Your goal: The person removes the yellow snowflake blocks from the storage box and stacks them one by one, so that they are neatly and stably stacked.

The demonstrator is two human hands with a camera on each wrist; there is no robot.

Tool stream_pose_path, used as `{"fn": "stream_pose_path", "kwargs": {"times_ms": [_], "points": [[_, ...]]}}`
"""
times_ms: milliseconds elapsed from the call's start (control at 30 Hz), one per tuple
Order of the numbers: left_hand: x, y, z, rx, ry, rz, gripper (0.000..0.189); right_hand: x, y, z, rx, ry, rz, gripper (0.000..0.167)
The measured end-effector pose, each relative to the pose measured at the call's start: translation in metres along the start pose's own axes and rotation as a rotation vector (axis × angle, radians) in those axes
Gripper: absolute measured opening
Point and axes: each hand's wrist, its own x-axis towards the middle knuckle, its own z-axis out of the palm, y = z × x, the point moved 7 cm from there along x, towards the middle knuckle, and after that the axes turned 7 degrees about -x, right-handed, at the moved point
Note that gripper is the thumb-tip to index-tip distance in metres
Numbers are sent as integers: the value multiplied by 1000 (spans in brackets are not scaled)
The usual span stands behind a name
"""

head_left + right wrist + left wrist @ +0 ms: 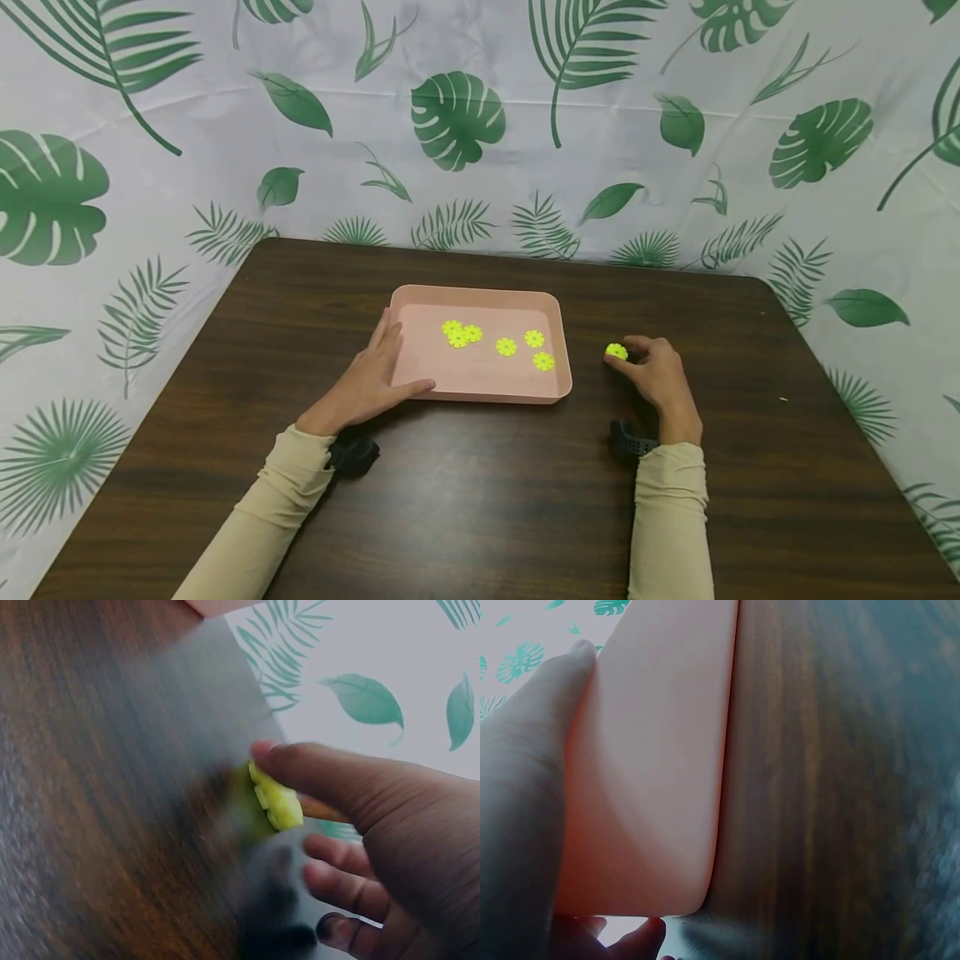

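A shallow pink tray (487, 392) lies on the dark wooden table. Inside it are several bright yellow-green flower-shaped pieces (506, 347), some bunched together toward the left and others spread to the right. My left hand (358, 385) rests against the tray's near left corner, fingers fairly straight along the left side and thumb along the front rim. Right of the tray, my right hand (660, 375) pinches another flower-shaped piece (277, 799) between thumb and index finger, low over the table. The right wrist view shows this piece nearly edge-on, the other fingers loosely bent below.
The wooden table (480, 500) extends around the tray, its far edge against a white cloth (480, 200) printed with green leaves. A small pale speck (783, 399) lies on the table at the right. Dark bands circle both wrists.
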Motion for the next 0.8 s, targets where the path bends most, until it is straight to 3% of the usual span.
{"fn": "stream_pose_path", "kwargs": {"times_ms": [200,400,633,800], "points": [[-1,-2,-1,-7,3,5,115,3,-25,-9,12,101,-60,57],[0,-1,-4,-19,9,6,118,12,-85,-1,87,146,-148,47],[1,-2,-3,-22,12,16,118,24,-159,38,122,74,-304,40],[-2,-3,0,-31,11,-3,118,27,-190,78,134,-69,-354,43]]}}
